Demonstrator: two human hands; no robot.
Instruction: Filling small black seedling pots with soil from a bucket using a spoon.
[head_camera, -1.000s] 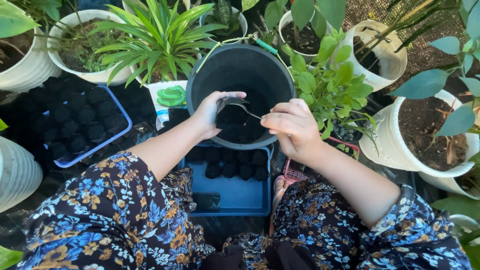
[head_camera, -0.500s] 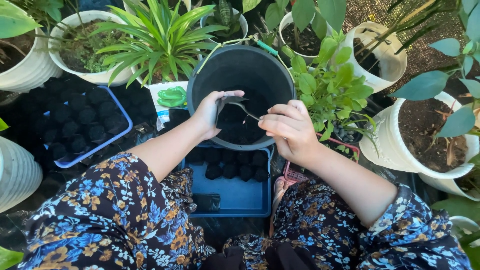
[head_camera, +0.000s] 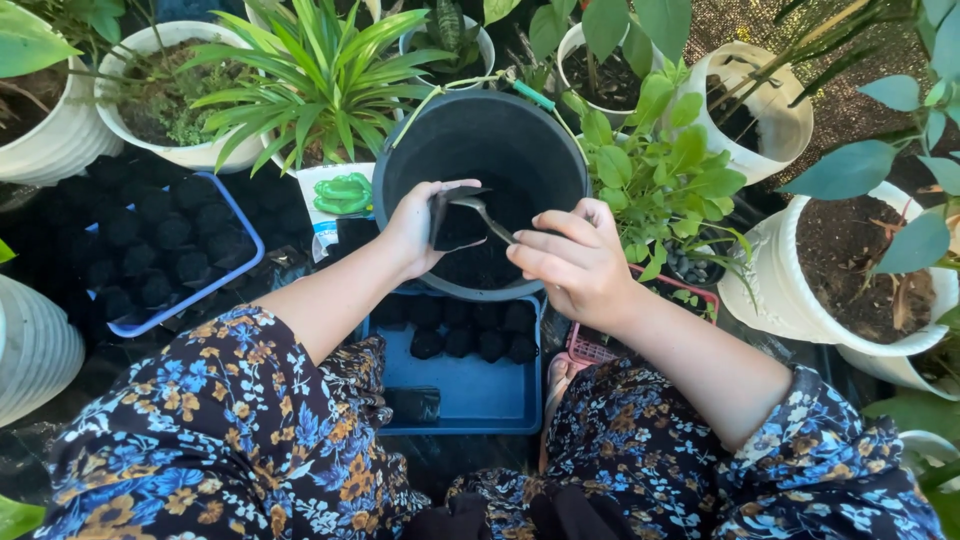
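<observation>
My left hand (head_camera: 415, 232) holds a small black seedling bag (head_camera: 458, 226) over the big black bucket (head_camera: 555, 150), which has dark soil in its bottom. In my right hand (head_camera: 572, 262) is a metal spoon (head_camera: 478, 212), its bowl at the mouth of the bag. Just below the bucket a blue tray (head_camera: 470, 388) carries a row of filled black bags (head_camera: 462, 342) along its far edge.
A second blue tray (head_camera: 236, 218) full of black bags lies at the left. White pots with plants ring the spot: a spiky green one (head_camera: 320, 75) behind, a leafy one (head_camera: 665, 165) right of the bucket, a soil-filled pot (head_camera: 860, 270) far right. A pink basket (head_camera: 595, 345) sits by my right knee.
My right hand has shifted a little left and down, bringing the spoon's bowl closer into the bag's mouth. The left hand has tipped the bag slightly.
</observation>
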